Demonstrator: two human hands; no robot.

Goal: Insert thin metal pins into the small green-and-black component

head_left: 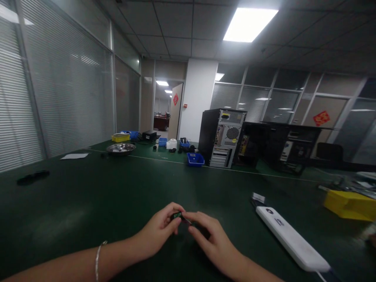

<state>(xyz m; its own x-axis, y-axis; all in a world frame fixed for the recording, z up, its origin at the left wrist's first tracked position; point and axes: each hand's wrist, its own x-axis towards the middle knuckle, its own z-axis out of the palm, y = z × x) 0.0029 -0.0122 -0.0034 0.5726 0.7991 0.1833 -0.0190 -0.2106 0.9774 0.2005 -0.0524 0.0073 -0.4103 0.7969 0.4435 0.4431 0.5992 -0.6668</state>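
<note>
Between the thumb and fingers of my left hand [161, 227] is a small dark piece with a green face like a circuit board [177, 215]. My right hand [210, 235] comes in from the right, its index finger reaching the piece. A thin, shiny sliver [187, 221] shows between the right thumb and index finger; its kind is too small to make out. Both hands are held close together over the dark green tabletop [126, 196]. Fingers hide most of the small piece.
A long white device [290, 235] with a cable lies to the right, near a yellow bin [349, 205]. Farther back stand a computer tower [210, 135], a blue tray [195, 159] and a metal bowl [121, 149]. A dark object [33, 177] lies at the left.
</note>
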